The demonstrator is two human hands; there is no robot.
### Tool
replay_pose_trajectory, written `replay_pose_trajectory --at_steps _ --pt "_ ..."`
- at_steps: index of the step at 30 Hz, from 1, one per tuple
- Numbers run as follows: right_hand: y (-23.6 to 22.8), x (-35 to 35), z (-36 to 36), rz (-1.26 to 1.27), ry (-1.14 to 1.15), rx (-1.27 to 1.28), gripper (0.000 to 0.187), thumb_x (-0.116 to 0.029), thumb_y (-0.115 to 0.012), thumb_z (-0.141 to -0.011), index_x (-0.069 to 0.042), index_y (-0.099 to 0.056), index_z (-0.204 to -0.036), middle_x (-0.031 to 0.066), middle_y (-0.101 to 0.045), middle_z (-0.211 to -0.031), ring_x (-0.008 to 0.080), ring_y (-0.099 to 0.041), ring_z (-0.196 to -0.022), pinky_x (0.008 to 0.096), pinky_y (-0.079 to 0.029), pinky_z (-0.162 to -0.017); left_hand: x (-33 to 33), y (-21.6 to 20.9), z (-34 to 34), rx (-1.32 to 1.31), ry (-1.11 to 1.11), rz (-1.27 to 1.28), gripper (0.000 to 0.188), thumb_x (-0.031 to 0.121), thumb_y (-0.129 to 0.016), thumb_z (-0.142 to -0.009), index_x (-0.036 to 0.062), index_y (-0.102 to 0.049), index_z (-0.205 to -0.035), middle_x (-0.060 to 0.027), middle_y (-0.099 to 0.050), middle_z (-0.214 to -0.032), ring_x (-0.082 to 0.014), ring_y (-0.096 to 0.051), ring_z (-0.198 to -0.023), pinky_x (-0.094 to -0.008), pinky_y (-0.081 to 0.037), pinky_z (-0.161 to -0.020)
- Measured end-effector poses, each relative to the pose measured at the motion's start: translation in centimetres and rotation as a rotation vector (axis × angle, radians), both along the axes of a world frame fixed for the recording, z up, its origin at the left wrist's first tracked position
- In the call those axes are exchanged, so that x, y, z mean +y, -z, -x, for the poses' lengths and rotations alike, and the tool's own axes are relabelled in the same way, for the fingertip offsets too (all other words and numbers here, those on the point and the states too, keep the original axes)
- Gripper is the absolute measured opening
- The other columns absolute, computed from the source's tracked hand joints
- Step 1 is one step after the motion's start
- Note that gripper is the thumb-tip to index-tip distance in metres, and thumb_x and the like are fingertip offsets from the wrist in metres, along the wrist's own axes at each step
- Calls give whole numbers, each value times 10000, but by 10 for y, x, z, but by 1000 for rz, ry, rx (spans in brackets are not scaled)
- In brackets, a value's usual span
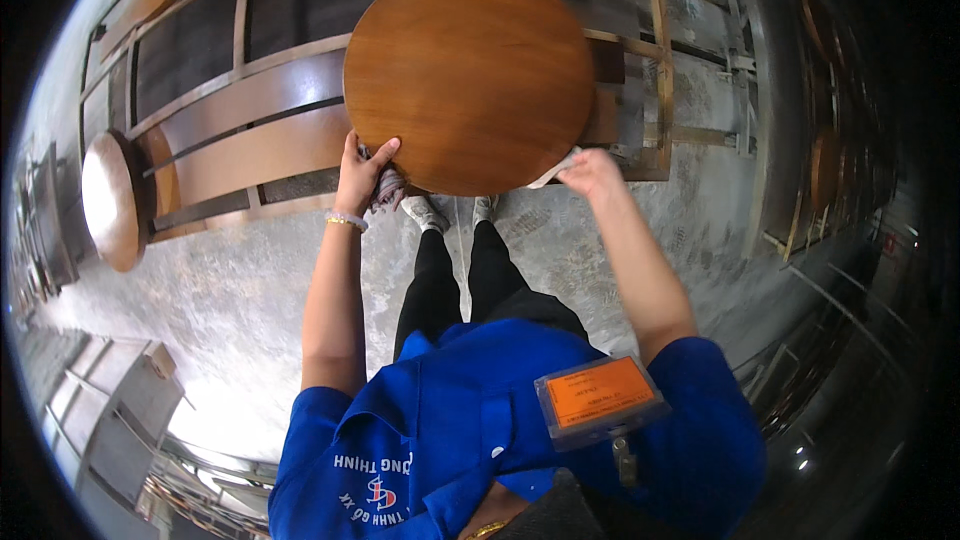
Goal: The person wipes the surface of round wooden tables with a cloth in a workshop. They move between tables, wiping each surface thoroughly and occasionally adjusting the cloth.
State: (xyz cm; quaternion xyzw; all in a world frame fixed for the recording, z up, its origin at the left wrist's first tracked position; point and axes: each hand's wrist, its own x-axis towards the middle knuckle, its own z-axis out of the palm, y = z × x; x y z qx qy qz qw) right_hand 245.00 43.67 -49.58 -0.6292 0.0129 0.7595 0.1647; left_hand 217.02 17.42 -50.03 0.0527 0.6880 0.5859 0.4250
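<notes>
A round brown wooden tabletop (468,75) with visible grain lies in front of me, above a slatted wooden frame. My left hand (365,172) grips its near left edge, thumb on the upper face and fingers partly hidden at the rim. A crumpled, dark patterned cloth (388,190) hangs beneath that hand, bunched against the tabletop's edge. On the near right side, my right hand (592,172) is closed on a thin whitish piece (552,170), cloth or paper, which touches the rim. The fingertips of this hand are blurred.
Long flat wooden boards (255,145) rest on the frame (240,10) to the left. Another round wooden piece (112,200) stands at the frame's left end. Grey concrete floor (270,270) lies under my feet. A pale stand (110,405) is at lower left, and metal bars (850,310) are at right.
</notes>
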Motion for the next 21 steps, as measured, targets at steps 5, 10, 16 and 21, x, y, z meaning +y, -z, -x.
replay_pose_trajectory --at_steps 5,10,16,21 --pt "6 64 22 -103 -273 7 503 39 -281 -934 119 -416 -1412 298 -538 -1433 456 -567 -1345 690 -451 -1118 -3 8 -2 47 -2 -1 636 166 -842 -920 -37 -486 -1405 -165 -658 -1313 -248 -640 -1191 -361 -526 -1023" --pt "-13 110 43 -635 -411 -100 370 20 -342 -992 96 -587 -1259 223 -690 -1198 351 -717 -1113 510 -614 -926 -9 22 -6 100 -21 -20 595 174 -836 -927 -38 -504 -1373 -166 -664 -1296 -244 -636 -1178 -361 -517 -1028" --pt "-75 88 42 -845 -342 95 336 -83 -446 -1061 46 -573 -1343 180 -663 -1335 282 -663 -1245 441 -554 -1048 -22 -25 6 608 33 588 704 355 -799 -953 15 -493 -1488 -244 -668 -1286 -319 -688 -1111 -388 -536 -967" --pt "-96 42 33 -832 -430 230 252 -113 -553 -1063 -7 -614 -1284 110 -689 -1245 200 -676 -1156 373 -535 -1006 2 -87 -8 408 -116 -55 585 279 -717 -1026 2 -472 -1480 -132 -674 -1201 -153 -632 -1040 -310 -524 -921"
